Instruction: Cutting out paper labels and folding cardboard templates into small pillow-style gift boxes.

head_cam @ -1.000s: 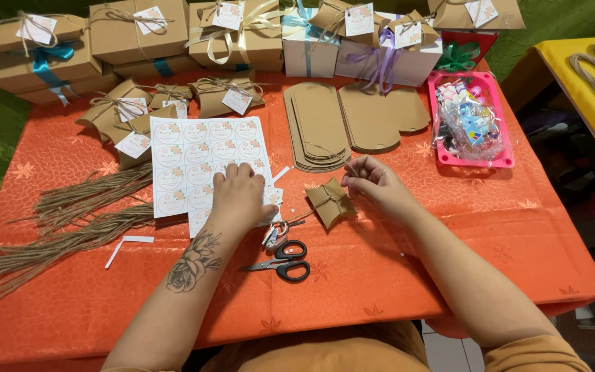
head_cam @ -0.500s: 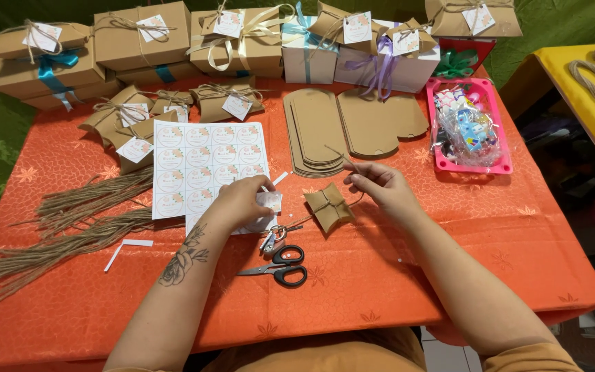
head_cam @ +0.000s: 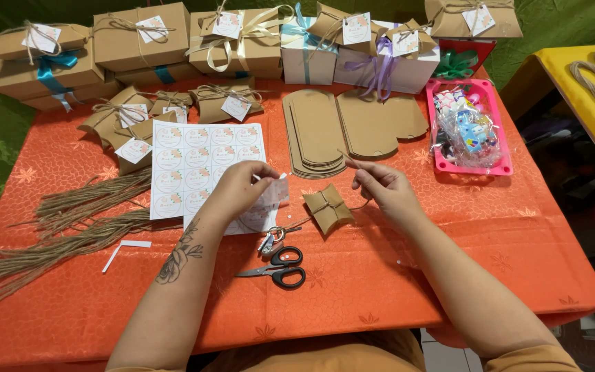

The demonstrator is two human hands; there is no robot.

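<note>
A small brown pillow-shaped box (head_cam: pixel 328 209) tied with twine lies on the orange tablecloth (head_cam: pixel 380 275) between my hands. My left hand (head_cam: pixel 242 189) pinches a small white tag above the lower sticker sheet (head_cam: pixel 263 213). My right hand (head_cam: pixel 380 187) is raised just right of the box, its fingers pinching the end of a thin twine strand that runs down to the box. A sheet of round stickers (head_cam: pixel 204 165) lies under and left of my left hand. Black-handled scissors (head_cam: pixel 278 265) and a small metal tool (head_cam: pixel 270 240) rest in front of the box.
Flat brown box blanks (head_cam: pixel 352 127) are stacked behind the box. Tied gift boxes (head_cam: pixel 228 41) line the table's far edge, smaller ones (head_cam: pixel 122 124) at left. Twine bundles (head_cam: pixel 77 220) lie at left. A pink tray (head_cam: pixel 504 165) holding a clear bag sits at right, beside a yellow table (head_cam: pixel 587 103).
My left hand has lifted off the sticker sheet and now holds a white tag up near the box. My right hand has risen slightly with the twine end.
</note>
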